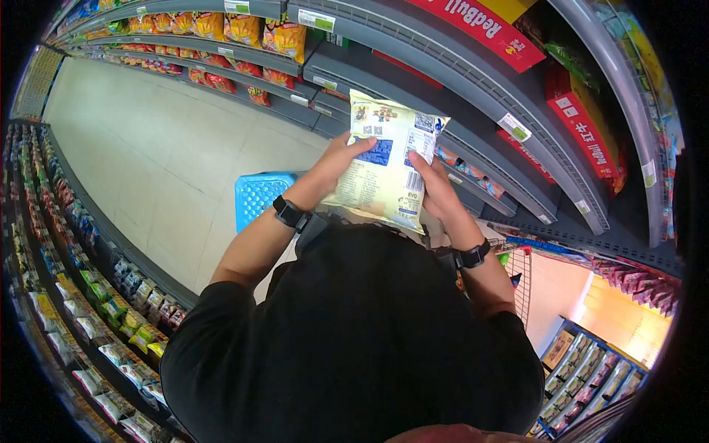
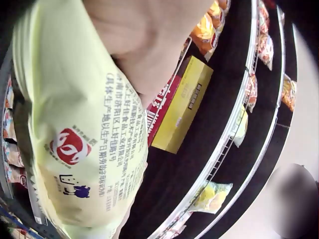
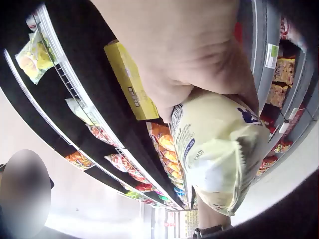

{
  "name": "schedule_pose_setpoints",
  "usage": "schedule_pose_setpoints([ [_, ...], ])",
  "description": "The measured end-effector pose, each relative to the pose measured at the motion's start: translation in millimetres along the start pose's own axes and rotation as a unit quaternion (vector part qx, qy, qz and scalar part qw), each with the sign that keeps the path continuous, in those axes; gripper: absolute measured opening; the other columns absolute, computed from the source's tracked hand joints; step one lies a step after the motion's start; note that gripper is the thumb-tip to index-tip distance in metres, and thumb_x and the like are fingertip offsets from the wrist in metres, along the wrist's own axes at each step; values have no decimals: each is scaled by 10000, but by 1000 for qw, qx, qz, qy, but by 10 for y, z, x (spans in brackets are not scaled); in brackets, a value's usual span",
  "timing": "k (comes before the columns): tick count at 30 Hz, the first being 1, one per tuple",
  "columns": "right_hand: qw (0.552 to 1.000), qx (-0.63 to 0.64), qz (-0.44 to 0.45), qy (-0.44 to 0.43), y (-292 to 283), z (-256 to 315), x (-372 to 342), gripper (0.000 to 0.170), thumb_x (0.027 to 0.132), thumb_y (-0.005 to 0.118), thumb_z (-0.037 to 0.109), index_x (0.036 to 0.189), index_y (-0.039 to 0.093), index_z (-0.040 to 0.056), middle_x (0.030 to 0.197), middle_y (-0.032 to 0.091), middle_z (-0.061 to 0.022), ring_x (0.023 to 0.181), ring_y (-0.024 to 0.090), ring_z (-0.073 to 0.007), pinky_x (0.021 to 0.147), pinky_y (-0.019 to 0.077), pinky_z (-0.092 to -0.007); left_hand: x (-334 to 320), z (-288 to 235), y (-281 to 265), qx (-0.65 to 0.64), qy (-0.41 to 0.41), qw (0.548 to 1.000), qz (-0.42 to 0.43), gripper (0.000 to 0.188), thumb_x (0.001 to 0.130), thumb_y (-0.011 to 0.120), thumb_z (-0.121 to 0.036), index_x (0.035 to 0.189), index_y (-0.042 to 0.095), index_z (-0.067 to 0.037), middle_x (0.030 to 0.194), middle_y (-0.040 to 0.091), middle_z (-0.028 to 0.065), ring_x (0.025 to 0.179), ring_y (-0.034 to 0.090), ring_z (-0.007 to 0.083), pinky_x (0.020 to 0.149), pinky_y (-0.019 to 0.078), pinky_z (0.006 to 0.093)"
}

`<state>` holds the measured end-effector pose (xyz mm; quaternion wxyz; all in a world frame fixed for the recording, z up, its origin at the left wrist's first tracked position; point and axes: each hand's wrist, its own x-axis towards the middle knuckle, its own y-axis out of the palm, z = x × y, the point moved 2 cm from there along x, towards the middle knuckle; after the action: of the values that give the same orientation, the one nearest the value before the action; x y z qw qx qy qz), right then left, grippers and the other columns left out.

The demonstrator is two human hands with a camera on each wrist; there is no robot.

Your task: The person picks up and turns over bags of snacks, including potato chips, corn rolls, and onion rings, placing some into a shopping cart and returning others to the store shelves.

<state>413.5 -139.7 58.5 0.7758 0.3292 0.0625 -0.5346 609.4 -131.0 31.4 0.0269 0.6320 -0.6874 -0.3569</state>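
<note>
A puffed, pale yellow snack bag (image 1: 384, 177) is held up in front of the chest, its printed back with text blocks and a barcode facing up in the head view. My left hand (image 1: 338, 166) grips its left edge, thumb lying over the print. On the opposite edge, my right hand (image 1: 439, 190) holds on with its thumb across the front; the other fingers of both hands are hidden behind the bag. Close up in the left wrist view, the bag (image 2: 84, 124) shows a round red logo. The right wrist view shows one end of the bag (image 3: 219, 149) below the hand.
Shelves with orange chip bags (image 1: 284, 37) and red Red Bull boxes (image 1: 480, 29) run along the far side. A blue basket (image 1: 255, 203) is by the left forearm, a wire cart (image 1: 522, 284) by the right. Packed snack shelves (image 1: 96, 295) line the left; pale floor (image 1: 170, 140) lies between.
</note>
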Motion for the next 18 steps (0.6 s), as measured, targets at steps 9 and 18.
schedule_pose_setpoints([
  [9, 999, 27, 0, 28, 35, -83, 69, 508, 913, 616, 198, 1320, 400, -16, 1238, 550, -133, 1096, 576, -210, 911, 497, -337, 89, 23, -135, -54, -18, 998, -7, 437, 926, 583, -257, 1215, 475, 51, 1070, 640, 153, 895, 670, 189, 755, 568, 297],
  [18, 998, 44, -40, 37, -49, 13, 234, 570, 890, 648, 197, 1335, 369, -24, 1231, 557, -147, 1067, 597, -220, 855, 525, -338, 55, -3, -90, 54, 35, 997, 41, 469, 908, 607, -224, 1261, 450, 42, 1124, 620, 117, 991, 624, 166, 856, 513, 288],
])
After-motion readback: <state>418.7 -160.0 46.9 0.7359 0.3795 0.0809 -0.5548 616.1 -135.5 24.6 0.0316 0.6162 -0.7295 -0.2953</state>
